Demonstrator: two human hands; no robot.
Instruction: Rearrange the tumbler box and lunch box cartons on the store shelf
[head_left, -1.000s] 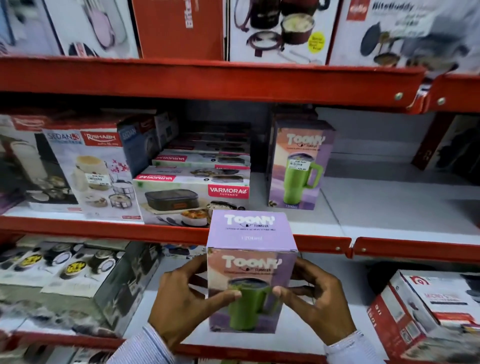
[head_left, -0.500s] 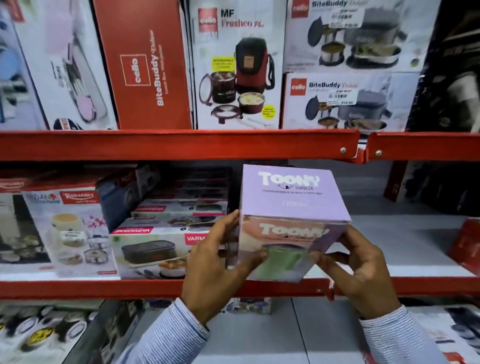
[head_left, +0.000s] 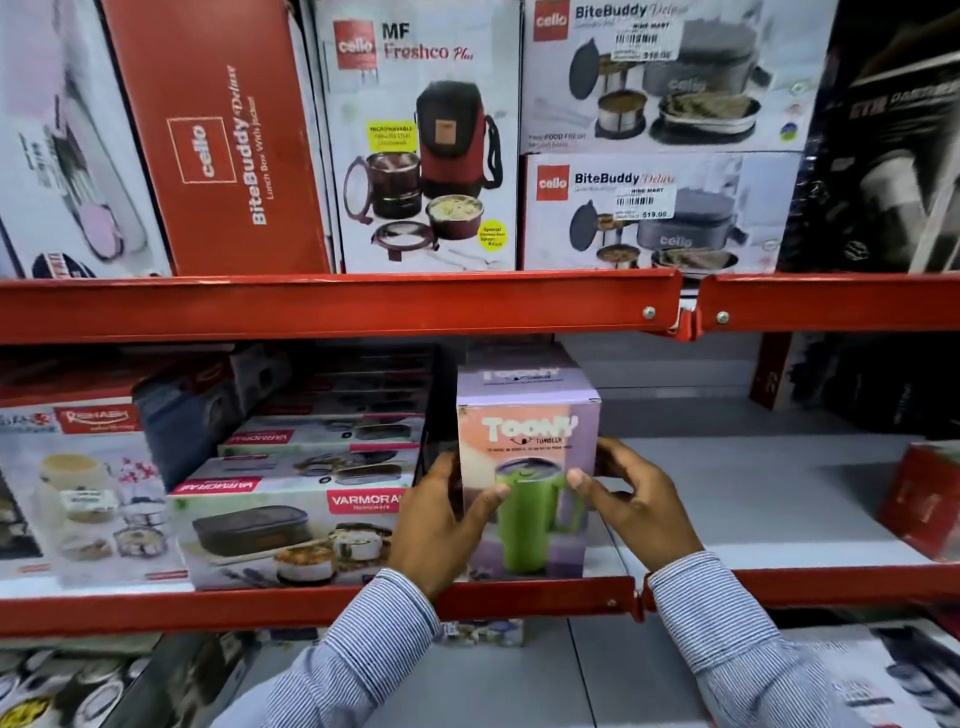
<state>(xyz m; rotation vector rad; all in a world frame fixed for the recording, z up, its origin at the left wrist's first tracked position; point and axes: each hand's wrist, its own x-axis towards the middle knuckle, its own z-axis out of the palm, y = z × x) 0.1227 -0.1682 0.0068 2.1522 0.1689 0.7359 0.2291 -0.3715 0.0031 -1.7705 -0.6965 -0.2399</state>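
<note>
Right now the big red shelf (head_left: 332, 306) fills the view, with lunch box cartons (head_left: 291, 525) stacked just to the left of the grip. Bare grey shelf floor (head_left: 753, 493) lies to the right of the grip, and a second tumbler box (head_left: 511, 371) seems to stand right behind the one being held.

Both hands make the grip. It is clamped on the tumbler box (head_left: 527, 488), one hand on each side. The left hand (head_left: 441, 525) presses the left wall with its thumb on the front. The right hand (head_left: 636, 506) presses the right wall the same way. The box stands upright at the front edge of the middle shelf, and its bottom looks to be on the shelf or just above it.

To do this step well, I think the box should slide straight back until its front lines up with the cartons on the left. Keep it flat so it does not tip. Keep the picture of the green mug facing out. Let go only when it sits still.
</note>
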